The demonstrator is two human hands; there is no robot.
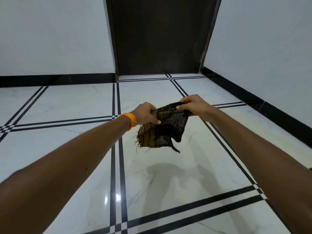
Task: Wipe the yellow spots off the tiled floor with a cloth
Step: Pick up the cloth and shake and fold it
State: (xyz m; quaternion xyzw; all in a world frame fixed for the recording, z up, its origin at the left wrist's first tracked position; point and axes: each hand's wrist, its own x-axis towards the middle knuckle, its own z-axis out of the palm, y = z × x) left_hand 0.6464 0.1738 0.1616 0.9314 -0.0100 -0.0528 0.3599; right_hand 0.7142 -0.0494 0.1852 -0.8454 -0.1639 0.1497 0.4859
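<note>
Our two forearms reach out from the lower corners. One orange band circles the left wrist. Beyond it our left hand pinches the near left edge of the one dark, frayed cloth, thumb on top, fingers curled beneath. Our right hand grips the far top edge, fingers clamped over it. The cloth hangs below the fingers, off the white tiled floor with its paired black stripes. Past the fingertips stand black skirting, one dark door and pale walls.
</note>
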